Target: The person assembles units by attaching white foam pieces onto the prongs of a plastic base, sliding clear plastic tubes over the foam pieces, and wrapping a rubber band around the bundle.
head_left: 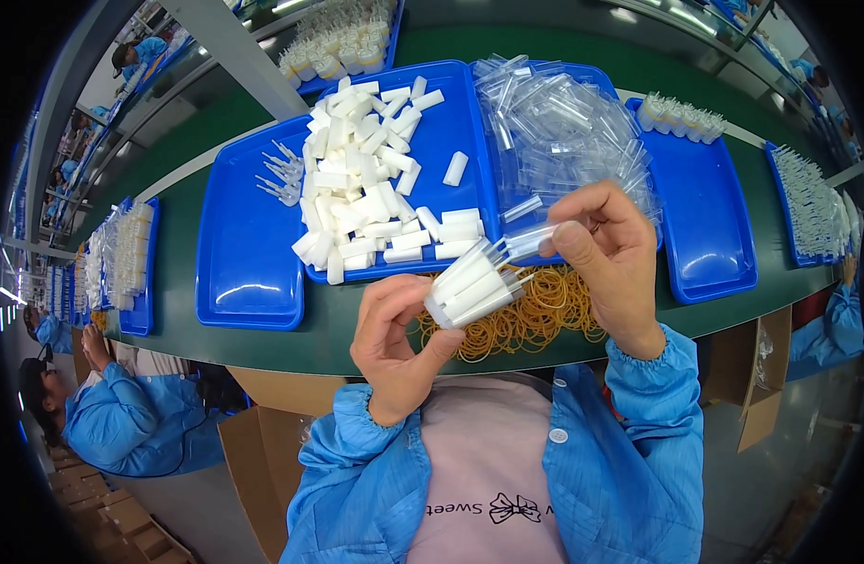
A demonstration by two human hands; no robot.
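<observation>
A small bundle of white cylindrical pieces [471, 288] with thin pale tips sits in my left hand [392, 340], its fingers and thumb closed on the end nearest the palm. Clear plastic seems to wrap some of these pieces. My right hand [620, 268] pinches a clear plastic tube [529, 244] between thumb and forefinger. The tube's far end meets one of the bundle's tips; how far over it the tube reaches, I cannot make out. Under both hands lies a heap of yellowish rubber bands [559, 310].
Loose white pieces [357, 169] fill a blue tray [455, 103]; beside it, clear tubes [568, 132] heap in another. A left blue tray [249, 254] adjoins small thin-tipped parts [281, 174]. Finished-looking bundles [681, 117] stand in a right tray [709, 216]. A co-worker [122, 414] sits at left.
</observation>
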